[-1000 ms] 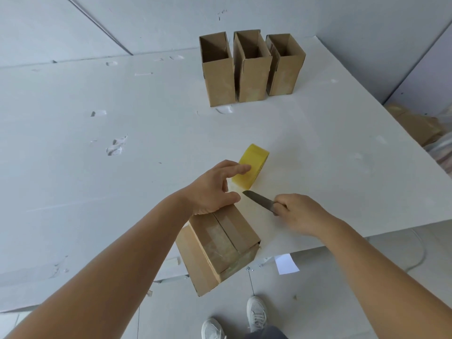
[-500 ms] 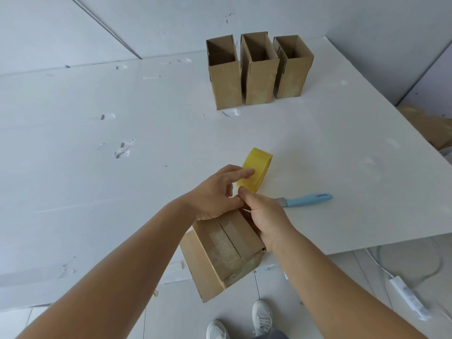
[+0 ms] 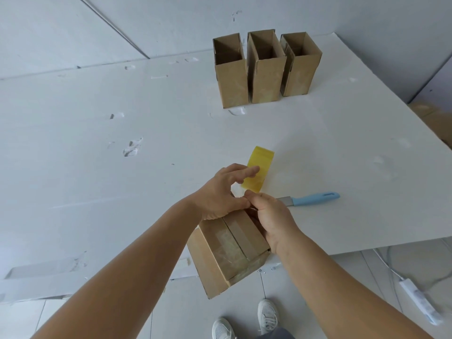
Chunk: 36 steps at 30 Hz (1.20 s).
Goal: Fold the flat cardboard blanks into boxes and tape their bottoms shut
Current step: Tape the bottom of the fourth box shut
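Both hands meet at the box's (image 3: 232, 250) far edge: left hand (image 3: 220, 192) loosely spread, right hand (image 3: 269, 214) pinching tape (roll (image 3: 259, 167) just beyond)

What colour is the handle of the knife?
Light blue handle, seen in the head view.

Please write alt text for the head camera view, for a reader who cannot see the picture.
Two bare hands work at the taped bottom of a cardboard box held at the near edge of a white table; the left hand touches a yellow tape roll, the right hand pinches at the box end. A blue-handled knife lies beside them, and three open boxes stand behind.
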Each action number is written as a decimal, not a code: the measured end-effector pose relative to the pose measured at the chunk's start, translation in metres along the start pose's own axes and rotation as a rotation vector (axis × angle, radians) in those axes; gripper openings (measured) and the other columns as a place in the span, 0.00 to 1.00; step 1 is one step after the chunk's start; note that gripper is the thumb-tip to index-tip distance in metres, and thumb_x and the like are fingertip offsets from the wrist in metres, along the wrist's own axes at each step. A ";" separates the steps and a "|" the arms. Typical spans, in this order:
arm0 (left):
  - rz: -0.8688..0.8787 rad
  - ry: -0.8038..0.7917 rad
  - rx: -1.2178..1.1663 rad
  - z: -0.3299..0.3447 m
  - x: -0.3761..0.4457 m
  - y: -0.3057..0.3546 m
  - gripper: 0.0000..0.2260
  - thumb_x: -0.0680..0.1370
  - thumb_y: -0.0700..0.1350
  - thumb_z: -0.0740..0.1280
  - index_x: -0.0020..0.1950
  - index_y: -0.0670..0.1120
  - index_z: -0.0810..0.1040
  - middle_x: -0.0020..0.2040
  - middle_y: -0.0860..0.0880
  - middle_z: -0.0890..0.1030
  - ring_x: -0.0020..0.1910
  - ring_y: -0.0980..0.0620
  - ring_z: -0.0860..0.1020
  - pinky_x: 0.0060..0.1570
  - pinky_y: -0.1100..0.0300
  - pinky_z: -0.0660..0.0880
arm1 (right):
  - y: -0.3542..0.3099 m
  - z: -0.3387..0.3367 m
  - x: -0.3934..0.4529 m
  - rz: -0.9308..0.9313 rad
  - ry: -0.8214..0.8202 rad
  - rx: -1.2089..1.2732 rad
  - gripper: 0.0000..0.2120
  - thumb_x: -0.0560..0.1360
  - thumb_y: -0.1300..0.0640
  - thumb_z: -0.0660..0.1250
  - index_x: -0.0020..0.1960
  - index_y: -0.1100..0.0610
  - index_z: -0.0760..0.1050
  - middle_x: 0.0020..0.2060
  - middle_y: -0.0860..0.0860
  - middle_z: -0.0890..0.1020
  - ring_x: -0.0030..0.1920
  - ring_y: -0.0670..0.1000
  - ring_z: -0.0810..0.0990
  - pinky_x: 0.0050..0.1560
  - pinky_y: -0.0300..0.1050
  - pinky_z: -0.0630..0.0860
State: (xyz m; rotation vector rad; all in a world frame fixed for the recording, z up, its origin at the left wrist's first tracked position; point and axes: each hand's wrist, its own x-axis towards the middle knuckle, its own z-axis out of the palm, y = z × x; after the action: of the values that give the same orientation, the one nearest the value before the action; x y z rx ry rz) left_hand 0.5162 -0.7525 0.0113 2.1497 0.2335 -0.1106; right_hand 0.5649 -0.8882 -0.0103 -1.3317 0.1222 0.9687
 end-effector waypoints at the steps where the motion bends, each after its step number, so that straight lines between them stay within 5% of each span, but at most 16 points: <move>1: -0.002 0.006 0.007 0.000 0.000 0.000 0.31 0.73 0.41 0.71 0.73 0.57 0.66 0.59 0.66 0.67 0.62 0.57 0.68 0.58 0.65 0.65 | 0.000 0.001 0.000 0.004 0.003 -0.002 0.09 0.75 0.55 0.67 0.37 0.57 0.78 0.34 0.56 0.82 0.38 0.55 0.82 0.45 0.52 0.78; 6: -0.021 0.022 -0.027 -0.002 0.000 0.000 0.32 0.73 0.42 0.72 0.73 0.57 0.65 0.62 0.64 0.68 0.64 0.59 0.67 0.58 0.63 0.64 | -0.001 0.002 -0.003 -0.025 0.025 -0.001 0.08 0.76 0.57 0.67 0.39 0.57 0.78 0.34 0.55 0.83 0.37 0.54 0.82 0.44 0.50 0.79; 10: -0.069 0.149 -0.309 -0.008 0.000 0.004 0.34 0.73 0.45 0.71 0.76 0.56 0.59 0.69 0.60 0.65 0.61 0.63 0.70 0.56 0.65 0.71 | 0.009 0.001 -0.013 -0.024 0.068 -0.027 0.06 0.75 0.59 0.67 0.41 0.60 0.75 0.34 0.56 0.80 0.35 0.54 0.78 0.36 0.45 0.75; 13: -0.047 0.088 -0.214 -0.003 0.004 0.006 0.26 0.79 0.45 0.64 0.76 0.55 0.61 0.70 0.59 0.65 0.61 0.62 0.70 0.57 0.70 0.67 | 0.010 0.002 -0.013 -0.026 0.075 -0.015 0.07 0.75 0.58 0.66 0.42 0.61 0.76 0.35 0.56 0.81 0.36 0.54 0.79 0.38 0.46 0.76; 16: -0.059 0.149 -0.310 -0.003 0.004 0.007 0.20 0.83 0.47 0.56 0.75 0.55 0.63 0.71 0.60 0.66 0.65 0.59 0.69 0.63 0.63 0.66 | 0.011 0.004 -0.012 -0.043 0.097 -0.046 0.07 0.74 0.57 0.67 0.39 0.59 0.77 0.33 0.54 0.81 0.34 0.53 0.78 0.36 0.43 0.75; 22: -0.074 0.309 -0.369 0.000 0.000 0.002 0.26 0.78 0.57 0.51 0.76 0.53 0.62 0.69 0.57 0.66 0.52 0.62 0.75 0.47 0.64 0.72 | 0.015 0.002 -0.016 -0.047 0.148 -0.119 0.10 0.71 0.59 0.68 0.32 0.58 0.75 0.27 0.52 0.78 0.28 0.51 0.74 0.29 0.38 0.71; 26: -0.062 0.364 -0.285 0.002 0.000 0.003 0.24 0.81 0.56 0.49 0.77 0.52 0.60 0.71 0.55 0.63 0.52 0.61 0.74 0.46 0.64 0.74 | 0.018 0.002 -0.012 -0.159 0.199 -0.370 0.13 0.70 0.52 0.68 0.30 0.59 0.75 0.27 0.52 0.76 0.31 0.51 0.74 0.35 0.45 0.71; 29: -0.057 0.383 -0.243 0.005 0.002 0.005 0.21 0.84 0.51 0.48 0.77 0.50 0.59 0.72 0.54 0.63 0.57 0.57 0.73 0.61 0.54 0.72 | 0.012 0.001 -0.009 -0.202 0.186 -0.576 0.18 0.72 0.48 0.65 0.28 0.58 0.69 0.28 0.55 0.69 0.32 0.51 0.68 0.34 0.44 0.65; 32: -0.070 0.377 -0.192 0.006 0.004 0.004 0.27 0.79 0.58 0.47 0.77 0.50 0.59 0.73 0.54 0.63 0.69 0.51 0.67 0.68 0.46 0.66 | 0.003 0.000 -0.006 -0.268 0.196 -0.831 0.25 0.75 0.48 0.63 0.22 0.55 0.66 0.32 0.53 0.68 0.30 0.48 0.65 0.30 0.43 0.60; 36: -0.053 0.398 -0.166 0.007 0.003 0.004 0.30 0.77 0.59 0.46 0.77 0.49 0.60 0.72 0.54 0.63 0.66 0.52 0.69 0.66 0.47 0.69 | -0.003 0.004 -0.004 -0.290 0.189 -1.111 0.20 0.79 0.46 0.56 0.44 0.61 0.77 0.50 0.56 0.70 0.43 0.54 0.76 0.39 0.42 0.66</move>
State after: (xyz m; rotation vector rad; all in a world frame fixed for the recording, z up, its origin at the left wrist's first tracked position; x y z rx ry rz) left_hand 0.5204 -0.7598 0.0107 1.9835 0.5111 0.3004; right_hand 0.5624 -0.8866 -0.0041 -2.3694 -0.5316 0.6420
